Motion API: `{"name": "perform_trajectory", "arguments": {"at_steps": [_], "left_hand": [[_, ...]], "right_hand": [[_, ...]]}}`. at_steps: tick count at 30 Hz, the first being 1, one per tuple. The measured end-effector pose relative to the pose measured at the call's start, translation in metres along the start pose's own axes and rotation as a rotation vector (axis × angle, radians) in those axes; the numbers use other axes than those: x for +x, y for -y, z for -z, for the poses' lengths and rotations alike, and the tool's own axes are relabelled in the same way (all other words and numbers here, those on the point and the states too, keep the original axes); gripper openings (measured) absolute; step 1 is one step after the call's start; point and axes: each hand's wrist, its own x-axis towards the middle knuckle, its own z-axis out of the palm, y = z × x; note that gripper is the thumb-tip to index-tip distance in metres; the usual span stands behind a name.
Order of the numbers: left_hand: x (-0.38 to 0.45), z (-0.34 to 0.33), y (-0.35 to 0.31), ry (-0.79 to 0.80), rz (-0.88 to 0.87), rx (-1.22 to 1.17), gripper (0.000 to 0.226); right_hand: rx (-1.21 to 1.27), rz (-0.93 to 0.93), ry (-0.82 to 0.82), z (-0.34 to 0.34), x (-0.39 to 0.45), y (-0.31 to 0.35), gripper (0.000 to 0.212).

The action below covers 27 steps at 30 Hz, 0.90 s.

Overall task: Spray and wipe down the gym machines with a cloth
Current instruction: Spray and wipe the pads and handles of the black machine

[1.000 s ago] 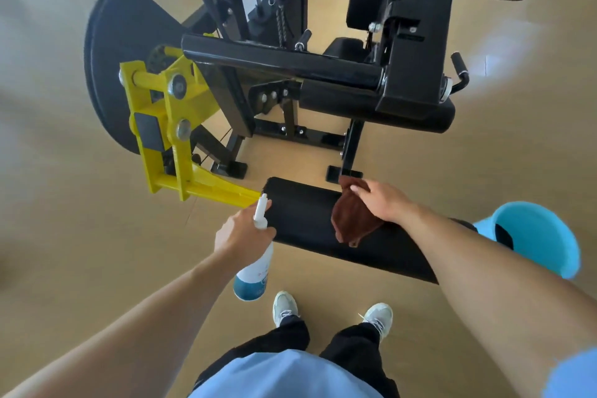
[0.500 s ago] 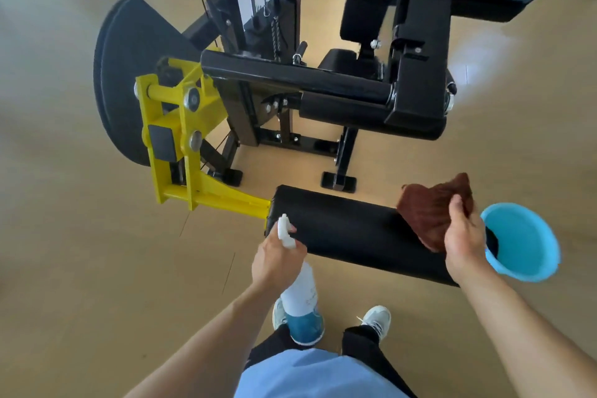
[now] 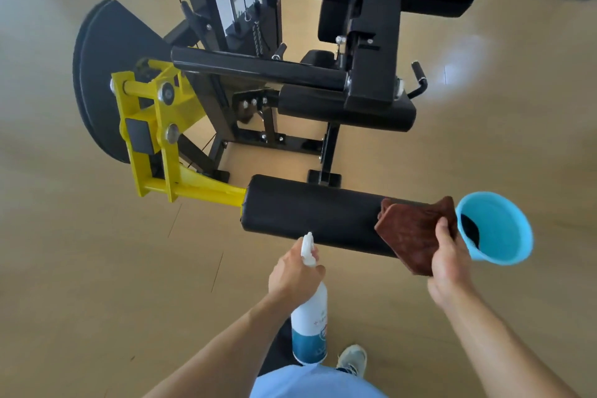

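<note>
Cloth (image 3: 416, 233), brown, lies against the black roller pad's (image 3: 310, 216) right end at lower right, pinched in my right hand (image 3: 449, 265). My left hand (image 3: 295, 275) grips a spray bottle (image 3: 309, 323) at bottom centre.

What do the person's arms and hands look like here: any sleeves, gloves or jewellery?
Both forearms are bare to the frame edge. The left hand and right hand wear no gloves, rings or watch. Light blue clothing shows at the bottom.
</note>
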Motion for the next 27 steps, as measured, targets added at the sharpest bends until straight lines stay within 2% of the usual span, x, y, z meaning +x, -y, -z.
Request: {"name": "perform_trajectory", "arguments": {"at_steps": [2, 6, 9, 12, 16, 19, 27], "left_hand": [[-0.008, -0.015, -0.006, 0.012, -0.038, 0.002, 0.029], [-0.021, -0.045, -0.018, 0.051, -0.034, 0.033, 0.018], [-0.034, -0.068, -0.032, 0.078, -0.070, 0.040, 0.019], [-0.040, -0.087, -0.049, 0.105, -0.088, 0.067, 0.021], [-0.050, -0.119, -0.074, 0.175, -0.122, 0.121, 0.020], [-0.058, -0.142, -0.090, 0.202, -0.183, 0.148, 0.020], [-0.068, -0.177, -0.105, 0.263, -0.179, 0.194, 0.024]], "right_hand": [[0.025, -0.024, 0.006, 0.021, 0.002, -0.006, 0.041], [0.036, -0.054, -0.016, 0.072, 0.000, -0.013, 0.040], [0.045, -0.100, -0.077, 0.117, -0.003, -0.012, 0.053], [0.058, -0.129, -0.136, 0.156, -0.001, -0.013, 0.041], [0.082, -0.152, -0.191, 0.197, -0.004, -0.014, 0.043], [0.111, -0.150, -0.203, 0.218, -0.008, -0.012, 0.043], [0.138, -0.126, -0.179, 0.251, -0.014, -0.008, 0.036]]}}
